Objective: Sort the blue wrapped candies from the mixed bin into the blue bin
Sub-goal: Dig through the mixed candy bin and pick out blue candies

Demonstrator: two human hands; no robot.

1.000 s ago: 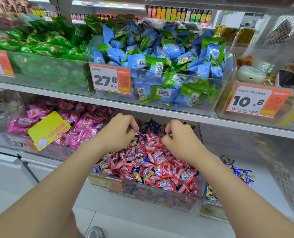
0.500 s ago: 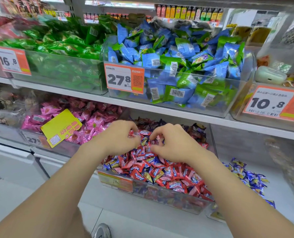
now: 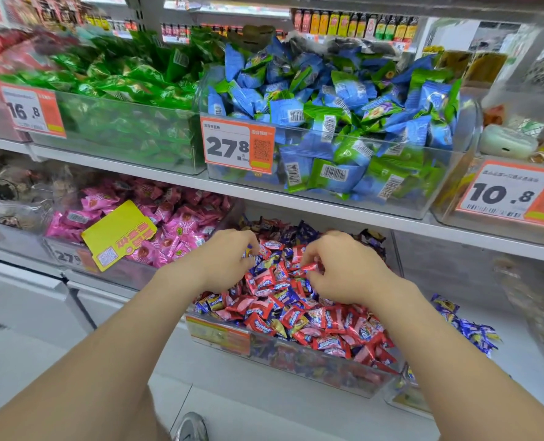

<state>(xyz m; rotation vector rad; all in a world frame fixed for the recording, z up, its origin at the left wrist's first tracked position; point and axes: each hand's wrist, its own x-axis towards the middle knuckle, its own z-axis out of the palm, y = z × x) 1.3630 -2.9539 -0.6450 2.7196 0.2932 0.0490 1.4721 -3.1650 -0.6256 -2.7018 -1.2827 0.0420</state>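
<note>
Left hand (image 3: pixel 229 259) curled into mixed bin (image 3: pixel 296 356) pile, contents unclear. Right hand (image 3: pixel 344 272) pinches red-wrapped candy (image 3: pixel 309 267), likely clearing it off blue wrapped candies (image 3: pixel 266 265). Blue bin (image 3: pixel 406 397) just right of it.

We see through one wide-angle camera worn on the head, facing forward and down at a shop's shelving; it sits close, within arm's reach of the lower shelf; both forearms rise from the bottom corners, and the left hand (image 3: pixel 223 261) and right hand (image 3: pixel 348 275) meet near the middle of the frame over the mixed bin (image 3: pixel 312 361); the upper shelf (image 3: pixel 169 183) and its bins fill the top half, their lines bowed by the lens; a shoe (image 3: pixel 191 428) shows at the bottom edge, almost directly beneath us.
</note>
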